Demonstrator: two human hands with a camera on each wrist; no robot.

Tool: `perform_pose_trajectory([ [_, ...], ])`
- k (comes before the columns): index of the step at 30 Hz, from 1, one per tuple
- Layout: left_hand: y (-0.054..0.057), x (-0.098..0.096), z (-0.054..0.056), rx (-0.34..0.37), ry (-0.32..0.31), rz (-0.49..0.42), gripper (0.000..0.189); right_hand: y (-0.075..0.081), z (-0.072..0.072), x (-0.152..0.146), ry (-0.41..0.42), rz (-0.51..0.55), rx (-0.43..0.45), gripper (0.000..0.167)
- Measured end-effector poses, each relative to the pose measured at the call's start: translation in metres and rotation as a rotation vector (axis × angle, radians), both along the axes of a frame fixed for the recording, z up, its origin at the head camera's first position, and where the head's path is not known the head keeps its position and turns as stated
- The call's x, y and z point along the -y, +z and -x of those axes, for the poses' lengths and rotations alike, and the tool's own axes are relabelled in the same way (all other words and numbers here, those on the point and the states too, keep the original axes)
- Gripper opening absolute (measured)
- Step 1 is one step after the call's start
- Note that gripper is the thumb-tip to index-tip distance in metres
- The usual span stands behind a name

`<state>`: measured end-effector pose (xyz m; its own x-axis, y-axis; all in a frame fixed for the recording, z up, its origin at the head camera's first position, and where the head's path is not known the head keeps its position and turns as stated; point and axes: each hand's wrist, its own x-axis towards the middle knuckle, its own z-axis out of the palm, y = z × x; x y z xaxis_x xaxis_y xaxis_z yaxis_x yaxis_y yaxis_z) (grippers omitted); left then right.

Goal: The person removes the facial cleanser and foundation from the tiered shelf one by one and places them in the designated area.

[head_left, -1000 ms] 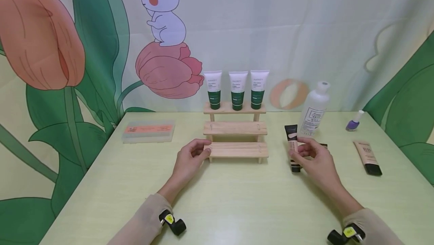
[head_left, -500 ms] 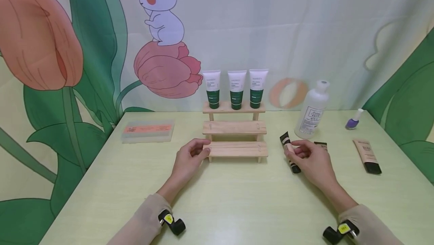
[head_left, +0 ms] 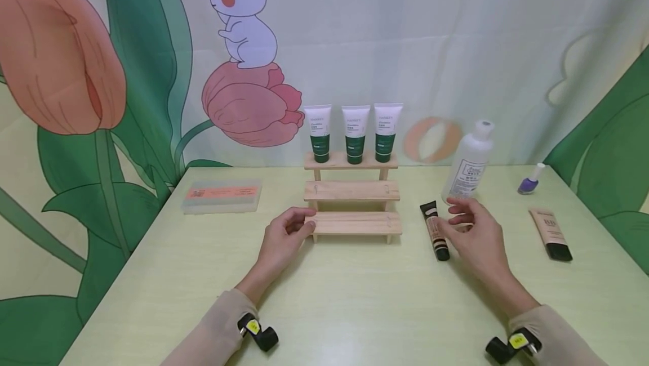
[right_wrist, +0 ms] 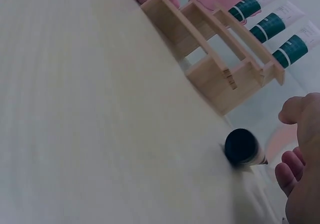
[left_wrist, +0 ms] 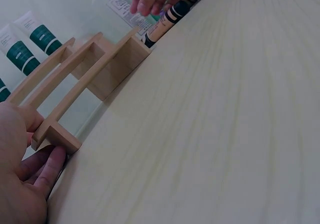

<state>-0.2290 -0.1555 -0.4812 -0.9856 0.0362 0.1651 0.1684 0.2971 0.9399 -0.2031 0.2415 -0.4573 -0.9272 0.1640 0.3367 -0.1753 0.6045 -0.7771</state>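
With its thumb and fingers, my left hand [head_left: 283, 237] grips the left end of the lowest step of a three-tier wooden display stand [head_left: 352, 190]. In the left wrist view the fingers [left_wrist: 51, 168] lie around the stand's end leg. Three white and green squeeze tubes [head_left: 355, 135] stand cap-down on the top tier. To the right of the stand, a slim beige and black cosmetic tube [head_left: 434, 232] lies slanted on the table. My right hand [head_left: 479, 239] hovers beside that tube, fingers spread and holding nothing; the right wrist view shows a gap between the hand and the tube's black cap [right_wrist: 241, 146].
Behind my right hand stands a white bottle [head_left: 467, 166]. Farther right are a purple nail polish bottle [head_left: 530, 181] and a beige BB cream tube [head_left: 550, 235]. A flat clear case [head_left: 222, 196] lies at the back left of the table [head_left: 355, 304]. A printed curtain hangs behind.
My right hand has let go of the slim tube, which was held nearly upright in view and now lies slanted on the table. The left hand stays on the stand.
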Motion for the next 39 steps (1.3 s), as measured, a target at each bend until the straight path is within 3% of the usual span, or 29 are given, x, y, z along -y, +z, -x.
perform_pose_trajectory([
  [6,0.000,0.001,0.000,-0.002,0.001,-0.003,0.020,0.016,0.006,0.005,0.019,0.074,-0.082,0.052],
  [12,-0.001,0.001,0.000,-0.009,-0.011,-0.009,0.020,0.037,0.021,0.021,0.085,0.185,-0.156,0.055],
  [23,-0.001,0.001,0.000,-0.004,-0.006,-0.021,0.019,0.079,0.072,0.068,0.214,0.410,-0.292,0.054],
  [30,-0.001,0.001,0.000,-0.006,-0.005,-0.024,0.019,0.086,0.100,0.087,0.240,0.405,-0.258,0.062],
  [39,0.000,0.001,0.001,-0.011,-0.003,-0.011,0.020,0.082,0.116,0.100,0.243,0.389,-0.233,0.064],
])
